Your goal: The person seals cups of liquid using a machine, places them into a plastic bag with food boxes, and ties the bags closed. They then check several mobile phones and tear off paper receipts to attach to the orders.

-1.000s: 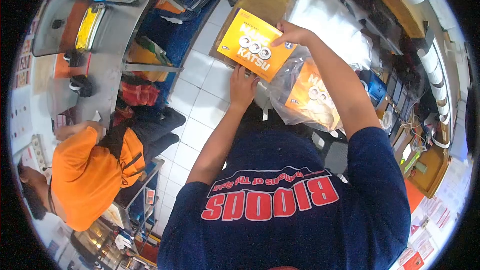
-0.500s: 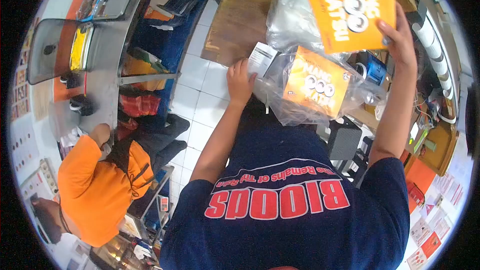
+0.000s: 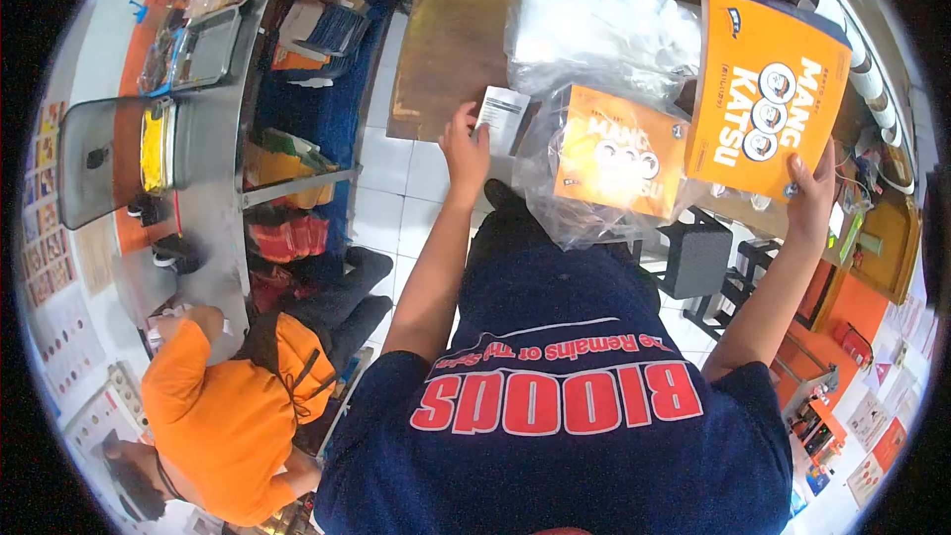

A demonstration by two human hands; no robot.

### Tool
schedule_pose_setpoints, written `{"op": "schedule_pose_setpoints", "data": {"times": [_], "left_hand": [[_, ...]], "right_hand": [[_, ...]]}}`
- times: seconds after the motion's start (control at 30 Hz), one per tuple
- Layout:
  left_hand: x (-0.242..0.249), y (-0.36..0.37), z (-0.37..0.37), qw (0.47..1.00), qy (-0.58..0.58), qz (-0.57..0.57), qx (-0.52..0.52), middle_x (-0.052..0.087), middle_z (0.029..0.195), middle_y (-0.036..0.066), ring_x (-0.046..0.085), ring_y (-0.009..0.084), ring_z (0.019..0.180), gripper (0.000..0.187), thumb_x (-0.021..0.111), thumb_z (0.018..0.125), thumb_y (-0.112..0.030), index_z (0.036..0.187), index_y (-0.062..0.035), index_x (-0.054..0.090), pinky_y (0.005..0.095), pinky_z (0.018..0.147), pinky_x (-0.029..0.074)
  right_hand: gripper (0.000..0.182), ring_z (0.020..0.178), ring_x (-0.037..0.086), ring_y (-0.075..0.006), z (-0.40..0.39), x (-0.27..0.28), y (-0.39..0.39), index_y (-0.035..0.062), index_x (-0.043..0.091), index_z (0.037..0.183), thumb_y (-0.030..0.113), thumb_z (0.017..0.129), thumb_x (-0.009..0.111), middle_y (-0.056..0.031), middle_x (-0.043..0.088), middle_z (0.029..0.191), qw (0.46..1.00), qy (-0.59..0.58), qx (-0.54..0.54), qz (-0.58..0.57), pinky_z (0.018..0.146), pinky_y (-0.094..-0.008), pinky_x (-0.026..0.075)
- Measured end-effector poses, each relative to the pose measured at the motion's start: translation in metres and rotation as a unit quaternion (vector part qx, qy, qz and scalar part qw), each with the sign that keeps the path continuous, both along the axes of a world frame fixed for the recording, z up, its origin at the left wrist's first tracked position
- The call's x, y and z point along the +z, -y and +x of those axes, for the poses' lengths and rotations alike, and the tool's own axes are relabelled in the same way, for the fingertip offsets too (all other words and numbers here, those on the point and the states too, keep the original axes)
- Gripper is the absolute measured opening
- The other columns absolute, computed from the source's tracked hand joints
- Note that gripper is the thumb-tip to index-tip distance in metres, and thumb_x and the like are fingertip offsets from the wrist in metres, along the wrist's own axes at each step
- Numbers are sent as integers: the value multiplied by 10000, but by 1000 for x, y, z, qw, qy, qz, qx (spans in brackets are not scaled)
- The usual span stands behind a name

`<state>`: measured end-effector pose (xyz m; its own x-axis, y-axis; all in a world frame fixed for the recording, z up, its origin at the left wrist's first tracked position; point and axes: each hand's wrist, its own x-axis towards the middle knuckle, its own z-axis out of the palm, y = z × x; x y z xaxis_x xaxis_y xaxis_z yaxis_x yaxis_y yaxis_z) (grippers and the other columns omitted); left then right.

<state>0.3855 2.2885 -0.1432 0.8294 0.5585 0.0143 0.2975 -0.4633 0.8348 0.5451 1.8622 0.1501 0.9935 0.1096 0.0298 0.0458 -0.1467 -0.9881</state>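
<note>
My left hand (image 3: 464, 151) is closed on a small printed paper slip (image 3: 502, 121), pinched between thumb and fingers beside the brown table edge. At the right, my right hand (image 3: 812, 200) grips the lower corner of a flat orange box (image 3: 738, 89) printed "MANG KATSU", its thumb on the printed face. Between the hands, a second orange box (image 3: 622, 154) with the same print sits inside a clear plastic bag (image 3: 543, 193). Just beyond it lies a stack of clear plastic bags (image 3: 599, 25).
A brown tabletop (image 3: 446, 50) is under the bags. Black stools (image 3: 693, 260) stand below its near edge. To the left, a person in orange (image 3: 228, 406) works at a metal counter (image 3: 213, 154) with trays (image 3: 208, 48) on it. A fire extinguisher (image 3: 854, 342) is at the right.
My right hand has brought its orange box down and to the right, uncovering more of the plastic bag stack. My left hand stays on the paper slip. The other person has shifted slightly.
</note>
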Motion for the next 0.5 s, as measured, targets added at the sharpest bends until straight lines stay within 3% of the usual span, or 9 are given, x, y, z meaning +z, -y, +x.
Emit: {"op": "schedule_pose_setpoints", "data": {"times": [0.03,0.1,0.13,0.2,0.23,0.4,0.47,0.5], "left_hand": [[-1,-6,9,1000,0,1,-2,638,1026,131,565,341,1022,472,703,862,-80,1305,-48,543,471,923,407],[-2,-17,26,990,66,-49,118,609,1002,163,586,366,975,314,624,868,-32,1174,-38,552,479,865,441],[-2,-21,35,990,66,-47,118,609,1002,163,586,366,975,314,624,868,-32,1174,-38,552,479,865,441],[-2,-28,55,974,64,112,188,586,996,187,588,401,956,232,580,864,-21,1091,-29,534,491,808,461],[-2,-31,61,972,38,102,206,584,1024,178,590,408,955,202,588,851,-27,1049,-30,548,508,808,458],[-9,-34,71,994,21,84,66,592,1018,148,584,381,939,174,636,830,-59,1003,-59,620,495,814,463],[-14,-31,70,997,13,63,34,596,1018,136,580,368,945,179,654,822,-71,1001,-75,651,487,823,464],[-13,-30,70,994,17,106,8,589,1025,136,572,357,955,205,674,820,-89,1025,-78,667,476,827,464]], "right_hand": [[698,1188,607,-203,-3,-5,4,-2,454,1389,106,797,809,-109,634,1274,1000,-10,-11,13,1050,-349,448],[691,1191,606,-207,-8,-8,10,0,452,1389,102,802,802,-111,629,1279,999,-16,-24,16,1052,-351,447],[683,1194,604,-211,-11,-10,11,3,450,1389,98,807,796,-113,624,1283,999,-22,-35,16,1055,-352,446],[662,1201,598,-216,-9,-17,21,10,452,1378,101,813,787,-115,618,1282,998,-29,-59,5,1054,-353,448],[679,1222,587,-222,-7,-20,26,9,436,1411,109,830,773,-121,602,1309,998,-27,-49,-5,1048,-359,453],[679,1232,581,-223,-18,-16,20,17,430,1436,115,848,755,-123,586,1333,997,-32,-72,-14,1040,-363,464],[701,1213,588,-223,-21,-13,13,15,443,1383,129,796,808,-117,617,1275,995,-37,-88,7,1065,-360,434],[732,1216,586,-227,-22,-10,10,10,433,1398,141,789,816,-119,612,1289,995,-37,-94,-4,1063,-359,434]]}}
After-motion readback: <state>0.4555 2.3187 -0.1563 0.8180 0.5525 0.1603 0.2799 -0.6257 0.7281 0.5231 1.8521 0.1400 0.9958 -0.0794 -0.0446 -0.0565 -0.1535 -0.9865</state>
